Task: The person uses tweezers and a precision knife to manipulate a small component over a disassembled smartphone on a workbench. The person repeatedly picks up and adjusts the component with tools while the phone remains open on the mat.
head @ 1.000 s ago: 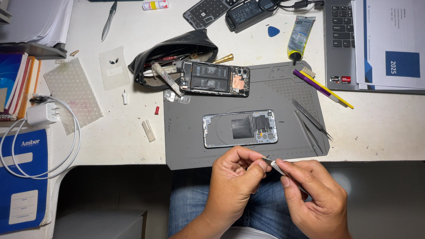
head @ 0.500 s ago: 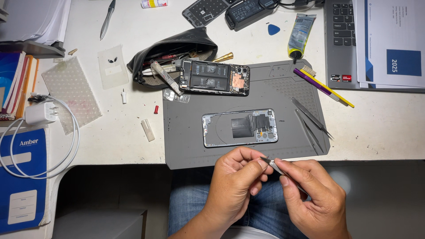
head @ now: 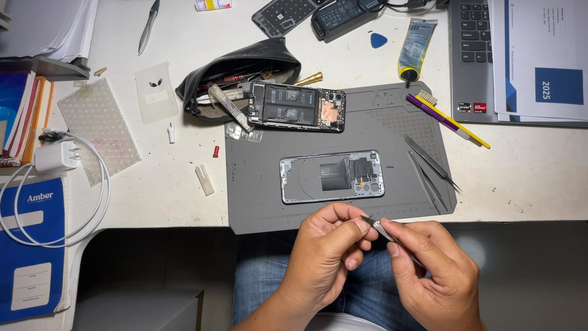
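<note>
Your right hand (head: 438, 270) fingers clamped on tweezers (head: 386, 232), your left hand (head: 327, 254) fingertips pinched together at their tip, near the repair mat's (head: 257, 196) front edge, phone frame (head: 332, 176) beyond.

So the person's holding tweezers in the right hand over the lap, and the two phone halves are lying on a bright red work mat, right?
Not quite. The work mat is grey, not red, as the head view shows. The rest holds: the right hand grips tweezers over the lap, and both phone halves, the opened phone body and the phone frame, lie on that mat.
</note>
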